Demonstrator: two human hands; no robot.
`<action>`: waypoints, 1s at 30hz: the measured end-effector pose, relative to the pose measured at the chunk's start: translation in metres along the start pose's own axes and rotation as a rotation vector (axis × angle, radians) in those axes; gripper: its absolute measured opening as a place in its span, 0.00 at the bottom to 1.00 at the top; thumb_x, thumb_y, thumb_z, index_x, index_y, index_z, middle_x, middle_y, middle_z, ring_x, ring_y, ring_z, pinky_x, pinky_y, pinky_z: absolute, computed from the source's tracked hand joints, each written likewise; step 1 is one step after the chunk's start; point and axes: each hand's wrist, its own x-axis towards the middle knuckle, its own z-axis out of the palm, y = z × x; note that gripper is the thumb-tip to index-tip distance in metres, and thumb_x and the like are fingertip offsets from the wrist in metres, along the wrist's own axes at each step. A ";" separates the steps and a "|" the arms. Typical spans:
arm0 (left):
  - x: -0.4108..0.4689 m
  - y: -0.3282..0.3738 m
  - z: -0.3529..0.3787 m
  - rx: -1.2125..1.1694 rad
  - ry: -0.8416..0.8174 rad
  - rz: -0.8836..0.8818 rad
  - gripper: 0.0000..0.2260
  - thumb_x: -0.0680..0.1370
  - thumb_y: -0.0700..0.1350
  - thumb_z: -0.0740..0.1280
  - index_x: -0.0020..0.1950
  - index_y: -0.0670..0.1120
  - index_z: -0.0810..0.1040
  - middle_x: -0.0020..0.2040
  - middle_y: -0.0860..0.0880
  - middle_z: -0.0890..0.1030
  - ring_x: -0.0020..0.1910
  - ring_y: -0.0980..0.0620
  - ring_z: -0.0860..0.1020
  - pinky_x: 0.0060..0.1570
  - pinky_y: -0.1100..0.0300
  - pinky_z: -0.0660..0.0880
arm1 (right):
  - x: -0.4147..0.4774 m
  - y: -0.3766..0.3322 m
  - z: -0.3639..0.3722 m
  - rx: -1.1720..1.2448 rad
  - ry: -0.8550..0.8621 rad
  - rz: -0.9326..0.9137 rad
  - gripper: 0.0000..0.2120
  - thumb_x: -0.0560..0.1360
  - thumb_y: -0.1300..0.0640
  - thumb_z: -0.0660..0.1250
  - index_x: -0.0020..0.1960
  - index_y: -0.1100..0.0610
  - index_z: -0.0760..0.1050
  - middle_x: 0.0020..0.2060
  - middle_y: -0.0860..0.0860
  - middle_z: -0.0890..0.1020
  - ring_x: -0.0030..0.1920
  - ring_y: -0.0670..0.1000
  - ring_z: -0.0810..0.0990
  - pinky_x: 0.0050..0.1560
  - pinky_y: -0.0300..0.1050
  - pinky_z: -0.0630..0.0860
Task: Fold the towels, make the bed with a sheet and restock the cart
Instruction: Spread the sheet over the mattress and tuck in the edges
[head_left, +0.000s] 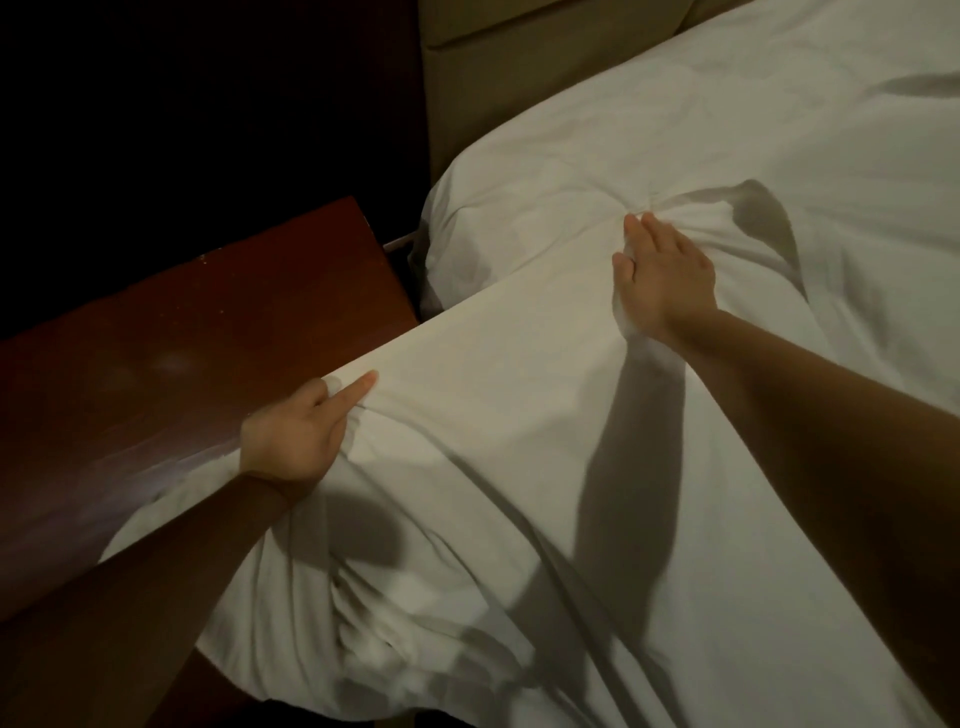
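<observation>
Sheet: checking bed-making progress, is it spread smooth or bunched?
Bunched: the sheet has deep folds below the left hand, whose fingers grip its edge by the wooden table.
</observation>
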 end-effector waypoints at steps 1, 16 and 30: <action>0.001 -0.001 0.000 -0.003 -0.012 -0.015 0.20 0.76 0.44 0.56 0.68 0.50 0.69 0.36 0.44 0.74 0.23 0.47 0.67 0.23 0.65 0.63 | 0.000 -0.002 -0.002 0.004 -0.015 0.008 0.24 0.82 0.50 0.49 0.77 0.55 0.55 0.76 0.53 0.58 0.76 0.55 0.56 0.74 0.55 0.55; 0.184 0.193 -0.016 -0.189 -0.141 0.048 0.28 0.77 0.34 0.57 0.76 0.48 0.57 0.69 0.43 0.64 0.49 0.41 0.76 0.40 0.56 0.69 | 0.010 0.007 -0.014 -0.012 -0.255 -0.015 0.29 0.81 0.51 0.53 0.78 0.52 0.46 0.78 0.50 0.50 0.77 0.54 0.50 0.74 0.55 0.53; 0.206 0.181 0.064 -0.168 0.013 0.215 0.31 0.65 0.27 0.69 0.68 0.41 0.73 0.65 0.43 0.76 0.29 0.43 0.79 0.23 0.60 0.71 | -0.052 0.115 -0.016 0.445 0.454 0.711 0.30 0.76 0.56 0.61 0.76 0.52 0.56 0.62 0.58 0.76 0.62 0.60 0.73 0.65 0.55 0.65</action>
